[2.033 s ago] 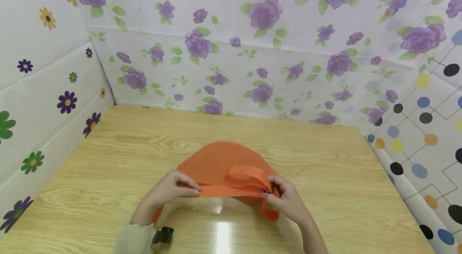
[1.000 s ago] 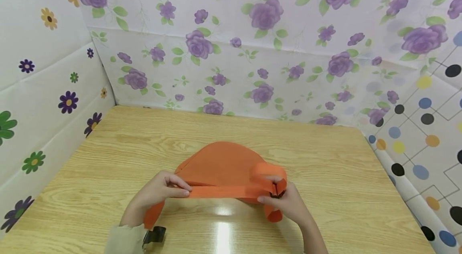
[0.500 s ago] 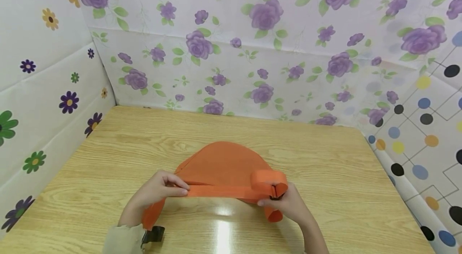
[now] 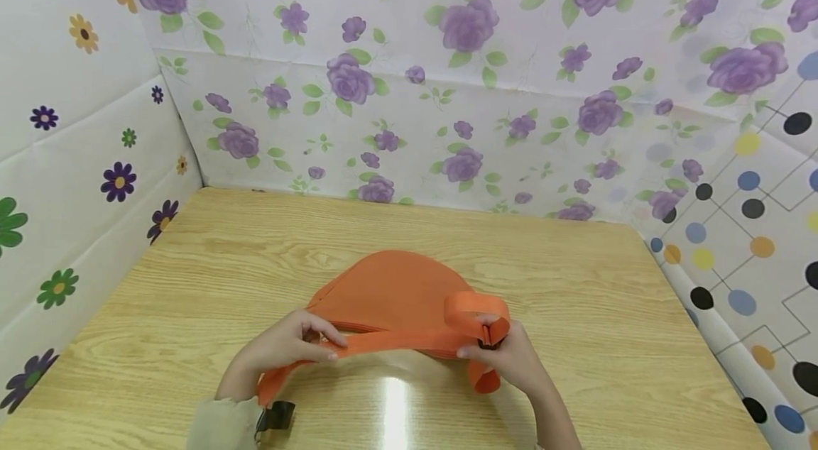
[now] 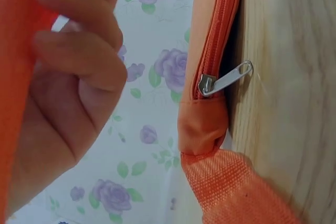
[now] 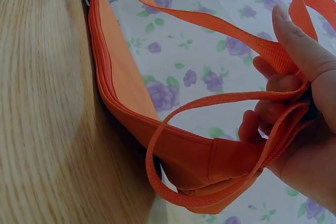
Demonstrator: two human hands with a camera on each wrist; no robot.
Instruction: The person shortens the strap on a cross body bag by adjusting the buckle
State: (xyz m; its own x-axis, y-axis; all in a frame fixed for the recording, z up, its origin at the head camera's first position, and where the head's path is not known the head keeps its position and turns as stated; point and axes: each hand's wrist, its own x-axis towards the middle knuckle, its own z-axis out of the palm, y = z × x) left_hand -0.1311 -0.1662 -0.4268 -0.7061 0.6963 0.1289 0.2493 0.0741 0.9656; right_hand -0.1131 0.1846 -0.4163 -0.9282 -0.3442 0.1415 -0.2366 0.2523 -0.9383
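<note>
An orange waist bag [image 4: 393, 287] rests on the wooden table, its curved side away from me. Its zipper and metal zipper pull [image 5: 227, 79] show in the left wrist view. My left hand [image 4: 287, 347] holds the orange strap [image 4: 396, 341] loosely between thumb and fingers, left of the bag's front. At the bag's right end, my right hand [image 4: 508, 358] grips a looped part of the strap with a black buckle [image 4: 489, 344], mostly hidden by fingers and webbing. One strap loop [image 6: 152, 156] hangs below that hand; another stands up above it.
A black piece [image 4: 277, 416] shows beside the left sleeve cuff [image 4: 224, 421]. The wooden table [image 4: 575, 280] is bordered by a purple-flowered sheet [image 4: 409, 116] at the back and patterned sheets at both sides.
My left hand slid left along the strap, then came back slightly right and lower, the strap now slanting. My right hand turned the buckle and its upper strap loop moved right. The bag stayed put.
</note>
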